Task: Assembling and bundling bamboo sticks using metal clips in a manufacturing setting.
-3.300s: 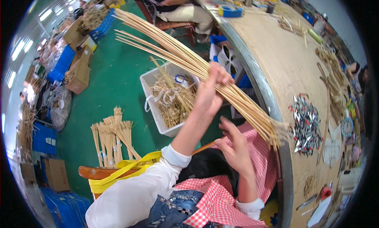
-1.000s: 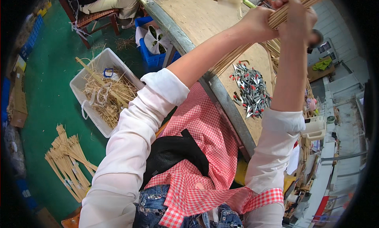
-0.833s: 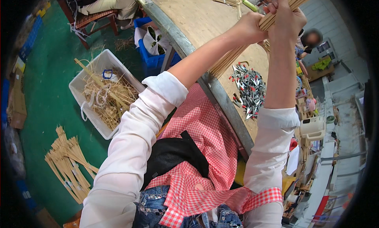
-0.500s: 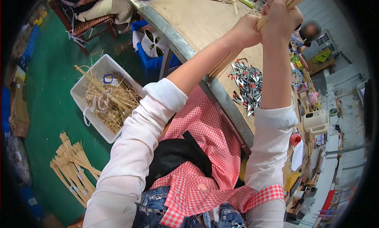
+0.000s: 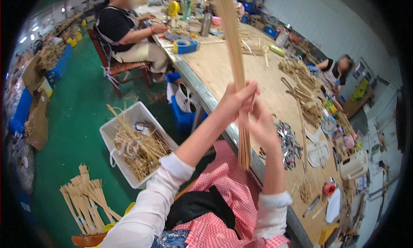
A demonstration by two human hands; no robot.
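Observation:
A long bundle of thin, pale straw-like strips [image 5: 232, 37] stands nearly upright in front of me, over the table's near edge. My left hand [image 5: 238, 101] is closed around it at about the middle. Just below and to the right, my right hand [image 5: 263, 127] lies against the bundle; its fingers are smeared and partly hidden, so their grip is unclear. The upper end runs out of the picture, while the lower end hangs beside the table edge. On the table to the right of my right hand lies a heap of small metal clips [image 5: 289, 140].
A wooden worktable [image 5: 206, 71] with a metal edge runs diagonally. A white bin of straw scraps [image 5: 107, 138] and several straw bundles [image 5: 88, 200] stand on the green floor at left. One person [image 5: 124, 29] sits at the far left, another [image 5: 337, 71] at the far right.
The view has swung up and left, showing more of the table and the seated person. The bundle has gone from slanting to nearly upright and moved left, with both hands moving along.

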